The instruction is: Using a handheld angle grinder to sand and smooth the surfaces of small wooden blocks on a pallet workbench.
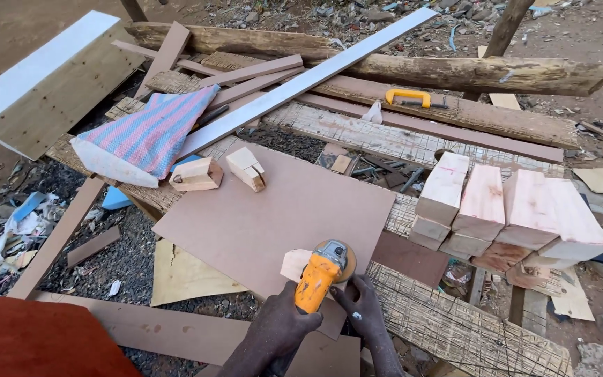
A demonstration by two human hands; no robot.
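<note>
- While the head view looks down over an outdoor bench of rough planks, the brown board (273,216) lies flat on top, its near corner reaching toward the person and its left edge hanging over gravel.
- Open room sits on the middle of that board; two small wooden blocks (221,171) rest at its far left corner, well clear of the hands.
- To the right, a stack of pale timber blocks (511,209) stands close beside the board's right edge, hemming that side in.
- Farther back, a long white strip (301,82) runs diagonally, a striped cloth (149,132) lies at its left, and a yellow-handled saw (410,98) rests on the far planks.
- Now the tool: an angle grinder (321,274) with an orange-yellow body, its round disc at the far end, pressed over a small pale wood piece (294,264) at the board's near edge.
- Left hand (284,327) wraps fully around the grinder's rear body, fingers closed tight on it.
- Right hand (361,304) lies just beside the grinder's body; I can't tell if it grips the tool or presses down on the board.
- Grinder disc sits just ahead of both hands, the wood piece peeking out at its left.
</note>
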